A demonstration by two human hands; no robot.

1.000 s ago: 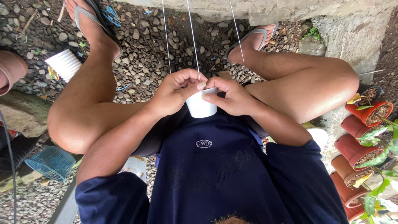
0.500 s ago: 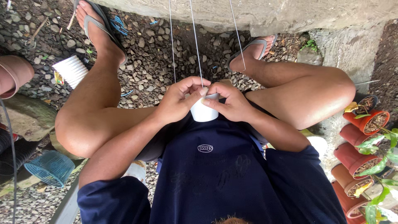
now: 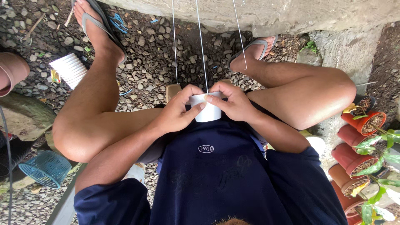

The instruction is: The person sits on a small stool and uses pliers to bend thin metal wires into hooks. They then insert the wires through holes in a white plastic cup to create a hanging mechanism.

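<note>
The white cup [image 3: 207,109] sits upright between the knees, clasped equally close by the left hand [image 3: 177,113] and right hand [image 3: 234,102], three thin strings [image 3: 201,50] rising straight from its rim.

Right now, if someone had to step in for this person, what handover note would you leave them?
Left hand: grips the white cup from its left side, fingers across the front.
Right hand: holds the cup's right side, fingertips at the rim.
Cup: in front of the chest, above the lap; three strings run up from its rim out of view.
Done: strings seem attached, though the knots are hidden.
Left: stack of white cups lying on the gravel, untouched.
</note>
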